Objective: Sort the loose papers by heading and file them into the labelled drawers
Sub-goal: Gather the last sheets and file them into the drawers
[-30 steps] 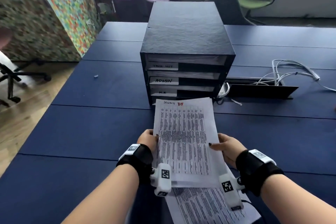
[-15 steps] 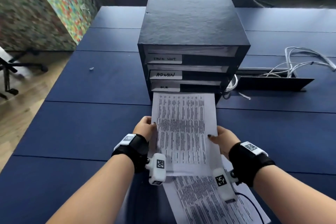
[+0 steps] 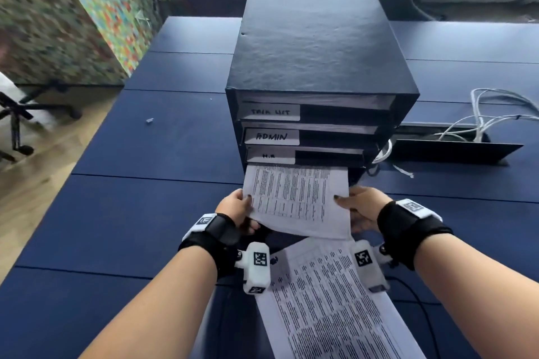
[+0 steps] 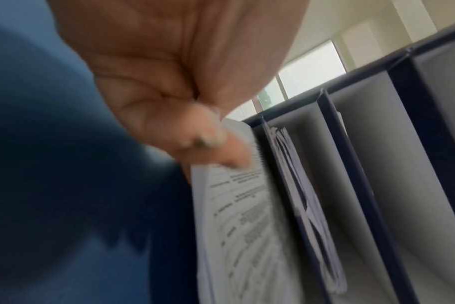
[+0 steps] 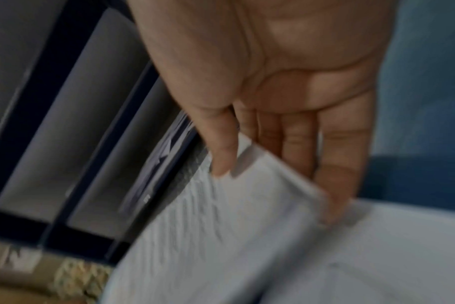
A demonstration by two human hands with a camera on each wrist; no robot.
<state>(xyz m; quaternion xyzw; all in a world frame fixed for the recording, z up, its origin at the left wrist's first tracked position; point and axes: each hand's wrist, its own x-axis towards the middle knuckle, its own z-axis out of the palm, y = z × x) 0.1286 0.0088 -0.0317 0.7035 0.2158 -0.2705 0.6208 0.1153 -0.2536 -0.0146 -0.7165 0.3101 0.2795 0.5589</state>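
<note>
A printed sheet (image 3: 297,201) is partly inside the lowest slot of the dark blue drawer unit (image 3: 315,46). My left hand (image 3: 237,208) pinches its left edge, thumb on top. My right hand (image 3: 357,207) pinches its right edge, thumb on top and fingers under the sheet (image 5: 247,205). In the left wrist view the thumb and fingers press on the paper (image 4: 237,216) at the slot mouth. Drawer labels read a top one I cannot make out (image 3: 269,111), ADMIN (image 3: 271,136) and H.R (image 3: 269,156). More loose papers (image 3: 329,300) lie on the table beneath my wrists.
The blue table (image 3: 145,213) carries white cables (image 3: 495,119) and a dark tray (image 3: 455,148) to the right of the unit. A small scrap (image 3: 149,120) lies at left. Chairs stand beyond the table; a patterned panel (image 3: 73,9) is at far left.
Both hands have pushed the sheet forward; its heading end has gone into the lowest slot below the H.R drawer. My head has moved closer to the unit.
</note>
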